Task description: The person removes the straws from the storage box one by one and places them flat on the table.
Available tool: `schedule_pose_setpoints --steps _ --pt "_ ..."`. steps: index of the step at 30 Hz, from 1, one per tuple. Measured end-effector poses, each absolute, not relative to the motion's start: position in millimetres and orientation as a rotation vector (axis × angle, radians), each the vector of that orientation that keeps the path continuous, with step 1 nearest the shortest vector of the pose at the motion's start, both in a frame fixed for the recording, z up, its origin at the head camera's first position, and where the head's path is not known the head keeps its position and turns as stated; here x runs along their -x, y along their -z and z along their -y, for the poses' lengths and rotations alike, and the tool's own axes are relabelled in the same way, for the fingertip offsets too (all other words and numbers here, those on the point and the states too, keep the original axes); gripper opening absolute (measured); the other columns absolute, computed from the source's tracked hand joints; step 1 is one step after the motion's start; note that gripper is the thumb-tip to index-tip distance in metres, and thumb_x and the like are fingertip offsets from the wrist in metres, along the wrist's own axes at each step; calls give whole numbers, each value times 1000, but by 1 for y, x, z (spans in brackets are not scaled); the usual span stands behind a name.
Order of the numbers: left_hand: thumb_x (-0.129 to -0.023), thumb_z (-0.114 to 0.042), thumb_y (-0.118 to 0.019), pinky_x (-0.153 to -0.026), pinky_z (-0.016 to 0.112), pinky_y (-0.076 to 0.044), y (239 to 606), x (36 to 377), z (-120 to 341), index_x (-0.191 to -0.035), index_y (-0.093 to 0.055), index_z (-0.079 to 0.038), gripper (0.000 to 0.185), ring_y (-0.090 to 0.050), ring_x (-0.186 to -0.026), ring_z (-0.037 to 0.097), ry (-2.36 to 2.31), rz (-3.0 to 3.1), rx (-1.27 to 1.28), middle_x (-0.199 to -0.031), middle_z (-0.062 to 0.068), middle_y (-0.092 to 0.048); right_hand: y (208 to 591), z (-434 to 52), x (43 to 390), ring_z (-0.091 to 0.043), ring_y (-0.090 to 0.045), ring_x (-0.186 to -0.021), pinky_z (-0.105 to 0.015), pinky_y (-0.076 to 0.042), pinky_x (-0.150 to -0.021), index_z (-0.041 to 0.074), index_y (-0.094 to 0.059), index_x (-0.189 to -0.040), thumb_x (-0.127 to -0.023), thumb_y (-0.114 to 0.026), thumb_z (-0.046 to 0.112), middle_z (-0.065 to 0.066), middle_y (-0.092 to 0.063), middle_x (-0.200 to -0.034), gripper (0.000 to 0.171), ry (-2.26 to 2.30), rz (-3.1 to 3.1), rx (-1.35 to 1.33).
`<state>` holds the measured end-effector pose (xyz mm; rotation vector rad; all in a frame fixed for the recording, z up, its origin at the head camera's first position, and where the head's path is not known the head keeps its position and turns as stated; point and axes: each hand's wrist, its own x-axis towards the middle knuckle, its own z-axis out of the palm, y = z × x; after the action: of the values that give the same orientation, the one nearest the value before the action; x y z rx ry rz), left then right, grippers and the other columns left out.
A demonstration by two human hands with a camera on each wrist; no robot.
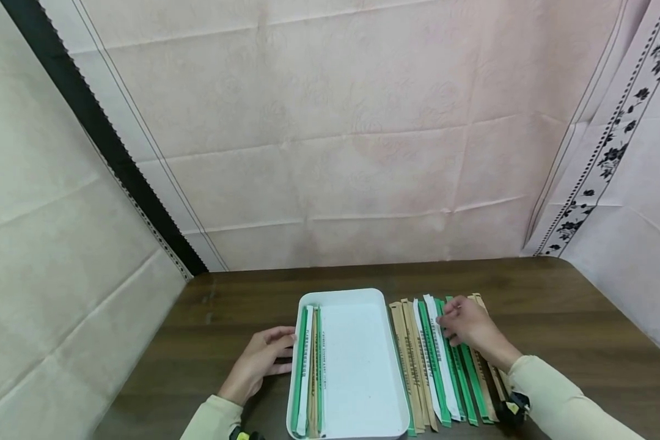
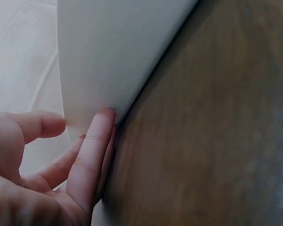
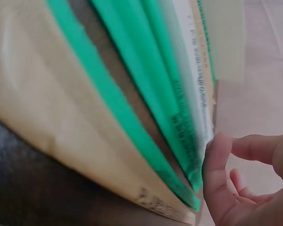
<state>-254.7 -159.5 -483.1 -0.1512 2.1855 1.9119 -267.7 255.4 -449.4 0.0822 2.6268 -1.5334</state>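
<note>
A white rectangular tray (image 1: 363, 366) lies on the table, with several long, narrow paper packets (image 1: 310, 373) in green, white and brown along its left side. My left hand (image 1: 262, 360) touches the tray's left outer wall; in the left wrist view its extended fingers (image 2: 92, 150) rest against that wall (image 2: 113, 56). Right of the tray is a row of similar printed packets (image 1: 409, 360). My right hand (image 1: 472, 327) is over the far part of this row. In the right wrist view, its bent index finger is beside a white packet (image 3: 191, 52), and nothing shows between finger and thumb.
The dark wooden table (image 1: 242, 293) meets a pale cloth backdrop (image 1: 363, 153) at its far edge. Similar cloth hangs at the left and right, with a black band (image 1: 104, 134) and a floral border (image 1: 610, 146). Brown packets (image 1: 481, 373) lie under the right forearm.
</note>
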Motion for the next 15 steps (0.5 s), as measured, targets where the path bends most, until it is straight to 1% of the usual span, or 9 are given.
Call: schedule_pose_setpoints --steps 2,4,7,11,15 --pt "-104 -23 -66 -77 40 -65 483 255 161 -141 -61 3 45 -72 -97 22 -1913 -2181 153 -118 15 -72 444 -255 265 -24 -67 -78 -38 -63 -64 -9 -50 -117 -104 -62 6 -23 -66 -104 23 1561 -2618 -37" --pt "-104 -24 -67 -77 40 -65 483 255 161 -141 -61 3 46 -72 -98 22 -1914 -2179 156 -118 15 -72 437 -251 262 -27 -70 -82 -39 -65 -68 -11 -51 -120 -106 -61 8 -26 -66 -110 25 1615 -2591 19" --pt "-104 -24 -67 -77 40 -65 483 254 161 -141 -61 3 46 -72 -98 22 -1914 -2176 161 -119 15 -71 422 -237 258 -30 -74 -92 -41 -66 -78 -10 -49 -126 -107 -59 10 -29 -66 -117 29 1704 -2509 95" --pt "-104 -25 -67 -79 40 -65 481 253 161 -141 -61 2 46 -72 -99 22 -1904 -2170 162 -119 15 -71 400 -208 255 -34 -74 -103 -44 -64 -89 -11 -47 -131 -107 -58 8 -27 -67 -121 32 1807 -2354 188" --pt "-104 -26 -68 -79 40 -65 480 255 158 -141 -61 0 46 -72 -99 22 -1888 -2168 162 -119 15 -71 390 -173 256 -37 -74 -107 -44 -63 -91 -9 -48 -129 -107 -60 7 -23 -69 -118 30 1865 -2212 223"
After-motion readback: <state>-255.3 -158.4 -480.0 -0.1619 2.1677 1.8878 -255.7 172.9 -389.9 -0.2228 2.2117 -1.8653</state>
